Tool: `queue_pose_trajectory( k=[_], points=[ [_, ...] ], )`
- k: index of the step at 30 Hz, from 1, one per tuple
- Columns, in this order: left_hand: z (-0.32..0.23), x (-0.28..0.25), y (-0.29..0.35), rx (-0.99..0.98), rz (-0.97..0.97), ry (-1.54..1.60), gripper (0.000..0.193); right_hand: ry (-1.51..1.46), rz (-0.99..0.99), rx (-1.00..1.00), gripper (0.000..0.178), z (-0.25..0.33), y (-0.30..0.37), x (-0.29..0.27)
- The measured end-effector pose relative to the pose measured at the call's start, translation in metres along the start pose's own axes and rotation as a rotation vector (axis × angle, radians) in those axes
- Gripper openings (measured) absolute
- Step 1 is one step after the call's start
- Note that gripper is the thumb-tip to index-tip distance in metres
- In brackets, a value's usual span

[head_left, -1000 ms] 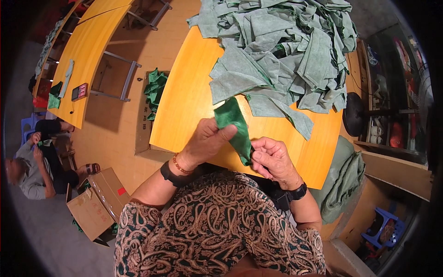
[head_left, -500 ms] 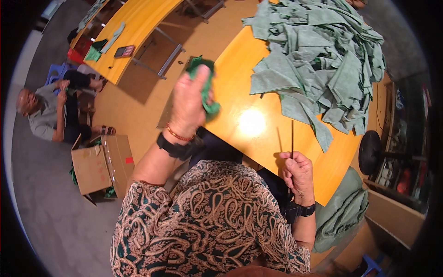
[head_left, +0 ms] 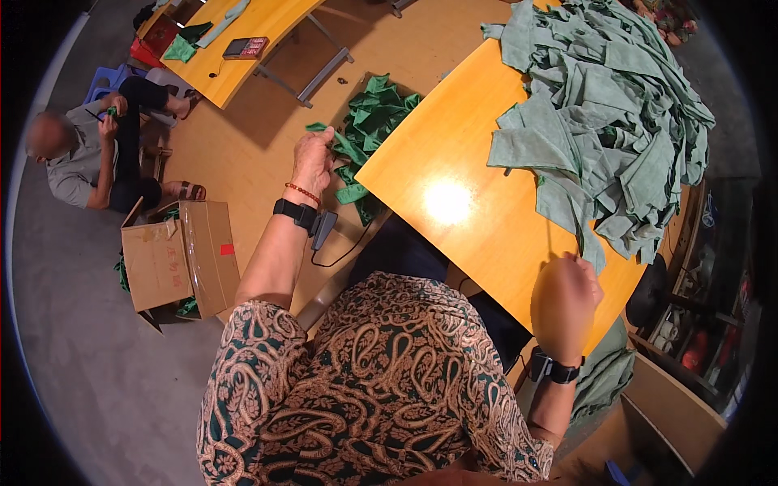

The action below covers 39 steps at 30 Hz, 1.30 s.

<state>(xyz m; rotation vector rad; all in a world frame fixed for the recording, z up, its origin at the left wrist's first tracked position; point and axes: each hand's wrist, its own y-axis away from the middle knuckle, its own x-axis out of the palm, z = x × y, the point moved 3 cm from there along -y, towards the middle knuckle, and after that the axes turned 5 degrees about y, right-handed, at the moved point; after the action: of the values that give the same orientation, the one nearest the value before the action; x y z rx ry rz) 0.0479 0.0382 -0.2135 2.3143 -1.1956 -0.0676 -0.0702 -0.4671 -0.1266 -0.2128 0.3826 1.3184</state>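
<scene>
My left hand [head_left: 311, 162] reaches past the near-left table edge, fingers curled at a green cloth piece [head_left: 316, 127]. Just beyond it lies a heap of green cloth pieces [head_left: 374, 113] in an open container below the tabletop. My right hand [head_left: 563, 304] is over the near side of the table, largely blurred, its fingers closed at the hanging tip of a grey-green cloth piece [head_left: 559, 202]. The thin dark rod in that hand is mostly hidden, though a narrow shadow shows on the table. A large pile of grey-green cloth pieces [head_left: 616, 105] covers the table's far right.
The yellow table [head_left: 442, 138] has its corner near my left wrist. A cable hangs from the device on that wrist. To the left stand a cardboard box [head_left: 162, 267] and a seated person [head_left: 81, 162] handling something green. Another table [head_left: 263, 20] holds cloth and a dark red device.
My left hand has moved from above the container to its left side, and the green heap is now exposed. My right hand has gone right, to the tip of the grey-green cloth.
</scene>
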Motion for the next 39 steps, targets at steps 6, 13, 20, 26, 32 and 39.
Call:
queue_pose_trajectory(
  k=[6,13,20,26,32,39],
  points=[
    [-0.008,0.008,0.010,0.086,0.011,0.082,0.025,0.671,-0.215,-0.309,0.036,0.033,-0.031,-0.032],
    [-0.041,0.110,0.110,0.108,0.571,0.154,0.021,0.627,-0.184,-0.294,0.023,0.006,-0.052,-0.029],
    [0.005,0.173,0.183,-0.167,0.976,-0.125,0.025,0.526,-0.117,-0.189,0.013,0.015,-0.040,-0.034],
    [0.044,0.199,0.219,-0.482,1.080,-0.134,0.037,-0.117,0.191,0.069,0.024,0.044,-0.024,-0.017],
    [0.050,0.222,0.227,-0.745,1.079,0.100,0.034,-0.577,0.404,0.323,0.027,0.066,-0.007,0.008],
    [0.048,0.218,0.220,-0.455,0.980,0.202,0.016,-0.600,0.362,0.369,0.020,0.042,-0.002,0.040]
  ],
)
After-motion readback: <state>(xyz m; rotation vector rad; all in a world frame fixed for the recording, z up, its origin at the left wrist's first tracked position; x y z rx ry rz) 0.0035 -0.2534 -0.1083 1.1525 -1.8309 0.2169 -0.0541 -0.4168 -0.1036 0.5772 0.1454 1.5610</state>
